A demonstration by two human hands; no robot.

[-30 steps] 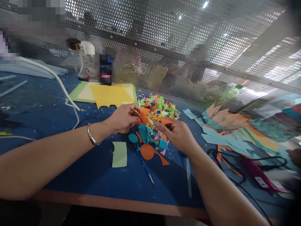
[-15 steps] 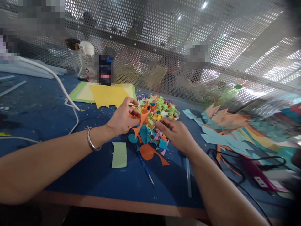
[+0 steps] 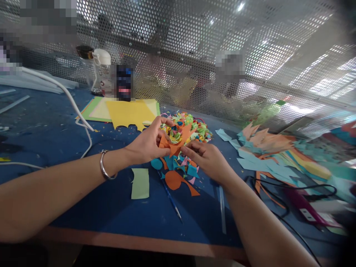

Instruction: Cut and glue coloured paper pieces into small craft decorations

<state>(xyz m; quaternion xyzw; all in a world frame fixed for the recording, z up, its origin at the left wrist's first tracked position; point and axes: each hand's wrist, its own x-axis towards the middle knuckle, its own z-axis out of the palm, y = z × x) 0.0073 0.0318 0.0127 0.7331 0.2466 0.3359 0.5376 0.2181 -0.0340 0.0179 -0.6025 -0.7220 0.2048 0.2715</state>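
A pointed, cut piece of orange paper (image 3: 182, 140) is held up over a heap of coloured paper scraps (image 3: 198, 128). My left hand (image 3: 148, 144), with a silver bangle at the wrist, pinches its left side between thumb and fingers. At the paper's lower right edge, the thumb and fingers of my right hand (image 3: 208, 159) are closed on it. Just below lie a round orange paper piece (image 3: 174, 180), blue scraps (image 3: 192, 170) and a blue pen-like tool (image 3: 172, 202). Left of that tool is a pale green paper rectangle (image 3: 140, 183).
Yellow paper (image 3: 130, 111) with a scalloped edge tops a sheet stack. Bottles (image 3: 105, 72) and a phone-like screen (image 3: 124, 83) stand behind. Right are folded paper pieces (image 3: 264, 141), black cable (image 3: 280, 215) and a purple device (image 3: 299, 205). A perforated metal panel (image 3: 178, 55) borders the back.
The orange paper has turned and opened out between my hands. My left hand has shifted slightly right, and my right fingertips now meet the paper's edge.
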